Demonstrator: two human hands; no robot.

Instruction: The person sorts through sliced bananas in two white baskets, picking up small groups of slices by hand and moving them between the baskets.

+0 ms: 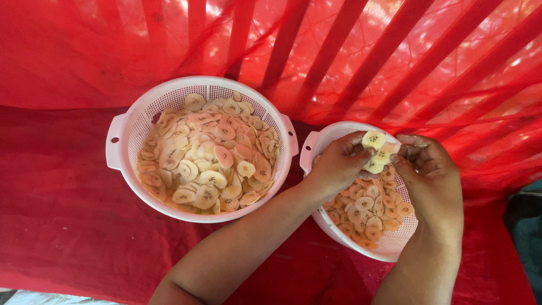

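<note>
A: Where are the hands sitting relative to the small colander (389,248)?

B: Both are hovering over its far rim. The left hand (339,164) and right hand (429,175) are pinching one stack of banana slices (377,151) between them.

A: And the large colander (121,135)?

B: Just beside the small colander's left handle, holding more slices. No packages or labels are showing.
</note>
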